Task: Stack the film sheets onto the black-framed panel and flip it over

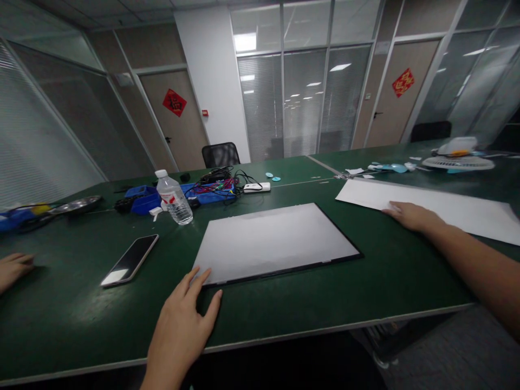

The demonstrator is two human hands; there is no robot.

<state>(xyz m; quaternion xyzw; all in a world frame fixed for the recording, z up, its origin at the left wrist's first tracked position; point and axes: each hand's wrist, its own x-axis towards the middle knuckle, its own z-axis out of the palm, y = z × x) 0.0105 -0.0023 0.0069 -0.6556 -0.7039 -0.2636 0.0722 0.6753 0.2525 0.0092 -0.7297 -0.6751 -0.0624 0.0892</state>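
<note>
My left hand lies flat and open on the green table, its fingertips touching the near left corner of a thin grey panel with a dark rim. My right hand rests palm down, fingers stretched, on the near edge of a large white sheet to the right of the panel. Neither hand holds anything.
A phone lies face up left of the panel, a water bottle stands behind it. Blue trays with cables sit further back. Another person's hand rests at the far left edge. Small parts and a white device lie at the far right.
</note>
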